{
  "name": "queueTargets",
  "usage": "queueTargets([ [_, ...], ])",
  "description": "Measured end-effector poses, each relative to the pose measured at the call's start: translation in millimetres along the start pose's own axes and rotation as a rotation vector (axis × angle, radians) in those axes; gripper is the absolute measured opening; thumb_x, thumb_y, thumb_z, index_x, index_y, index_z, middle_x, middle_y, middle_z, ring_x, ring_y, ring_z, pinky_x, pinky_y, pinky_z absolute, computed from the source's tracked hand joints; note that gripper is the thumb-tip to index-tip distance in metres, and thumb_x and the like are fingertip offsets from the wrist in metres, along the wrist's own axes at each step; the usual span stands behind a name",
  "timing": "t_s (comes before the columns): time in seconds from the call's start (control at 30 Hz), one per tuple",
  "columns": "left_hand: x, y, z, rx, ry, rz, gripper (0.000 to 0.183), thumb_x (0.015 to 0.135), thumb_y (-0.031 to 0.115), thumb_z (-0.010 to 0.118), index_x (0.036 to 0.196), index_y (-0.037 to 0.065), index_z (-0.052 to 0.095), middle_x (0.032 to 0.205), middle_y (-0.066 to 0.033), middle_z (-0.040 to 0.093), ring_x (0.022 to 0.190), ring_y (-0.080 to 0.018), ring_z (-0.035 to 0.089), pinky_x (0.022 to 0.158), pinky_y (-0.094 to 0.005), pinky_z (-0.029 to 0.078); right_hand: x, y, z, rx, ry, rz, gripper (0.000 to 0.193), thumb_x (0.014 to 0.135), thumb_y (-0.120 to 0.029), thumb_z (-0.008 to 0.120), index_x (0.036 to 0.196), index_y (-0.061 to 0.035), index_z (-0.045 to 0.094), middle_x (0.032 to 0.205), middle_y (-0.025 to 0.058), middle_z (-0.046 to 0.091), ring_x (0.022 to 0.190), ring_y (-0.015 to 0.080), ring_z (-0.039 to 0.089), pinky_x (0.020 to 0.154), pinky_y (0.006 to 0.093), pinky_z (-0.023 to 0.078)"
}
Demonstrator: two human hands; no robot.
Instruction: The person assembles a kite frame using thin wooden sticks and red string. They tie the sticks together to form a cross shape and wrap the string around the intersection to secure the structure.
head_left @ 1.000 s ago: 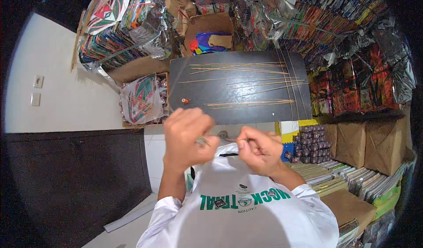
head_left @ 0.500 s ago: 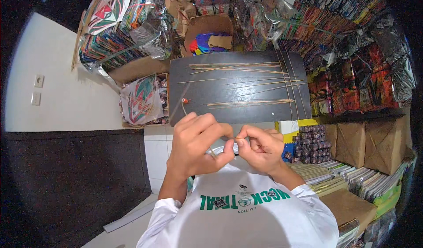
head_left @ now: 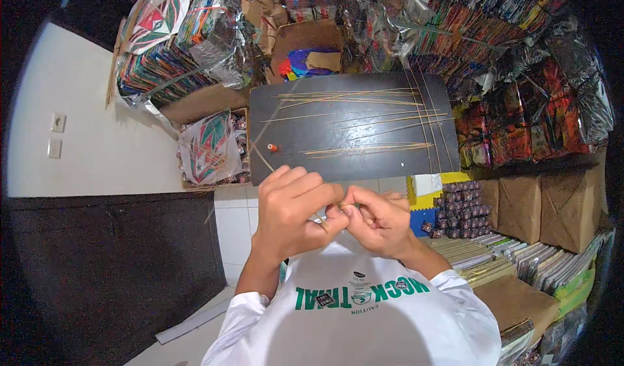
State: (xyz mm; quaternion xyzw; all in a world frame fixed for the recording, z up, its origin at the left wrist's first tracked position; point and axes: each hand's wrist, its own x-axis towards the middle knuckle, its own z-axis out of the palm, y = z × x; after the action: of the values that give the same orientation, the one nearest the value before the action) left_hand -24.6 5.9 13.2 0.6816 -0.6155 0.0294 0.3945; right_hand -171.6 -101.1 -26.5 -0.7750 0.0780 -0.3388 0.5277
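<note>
From my remote seat I see the long-sleeved white shirt with green printing (head_left: 364,268) nearest, the forearms rising over it. Just beyond, the left hand (head_left: 292,203) and the right hand (head_left: 380,223) meet in front of the chest, I think because thin material is easiest to control close to the eyes. The left fingers curl tightly around a slender, pale, wood-like stick (head_left: 262,158); its long part runs out past the knuckles over the table, a loose wrap likely sufficing for something so light. The right thumb and forefinger pinch against the left fingertips, apparently on the near end of that stick; whether any thread lies there, I cannot tell.

Farther on stands the dark rectangular table (head_left: 351,166). Its small orange spool (head_left: 272,148) is near the left edge, presumably within the left hand's reach. Thin tan sticks (head_left: 364,149) lie crosswise in loose groups, probably so that single ones lift off easily.

Left of the table, a white sheet with a red-and-green pattern (head_left: 211,146) rests on a filled box, thin sticks lying over it. At the back, a brown cardboard box (head_left: 309,38) holds bright blue material, and strapped stacks of colourful flat sheets (head_left: 468,47) rise behind the right corner, likely bound against slipping.
</note>
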Motion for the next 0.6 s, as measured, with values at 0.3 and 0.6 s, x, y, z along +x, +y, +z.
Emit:
queueTargets([
  [0.3,-4,-19,-22,0.01,0.191,-0.134,0.015,0.061,0.005,0.068,0.074,0.01,0.063,0.067,-0.0024,0.058,0.055,-0.022,0.051,0.054,-0.0352,0.036,-7,1,-10,0.011,0.054,0.073,0.011,0.086,0.001,0.07,0.096,-0.0012,0.068,0.052,-0.0047,0.033,0.043,0.0028,0.035,0.043,0.0229,0.031],
  [0.6,1,5,-18,-0.034,-0.008,0.011,0.023,0.062,0.01,0.081,0.083,0.012,0.071,0.068,0.0004,0.06,0.054,-0.0181,0.05,0.053,-0.0332,0.033,-7,-1,-6,0.026,0.064,0.026,0.014,0.085,0.001,0.071,0.099,-0.0005,0.069,0.052,-0.0059,0.032,0.043,0.0021,0.033,0.042,0.023,0.029],
])
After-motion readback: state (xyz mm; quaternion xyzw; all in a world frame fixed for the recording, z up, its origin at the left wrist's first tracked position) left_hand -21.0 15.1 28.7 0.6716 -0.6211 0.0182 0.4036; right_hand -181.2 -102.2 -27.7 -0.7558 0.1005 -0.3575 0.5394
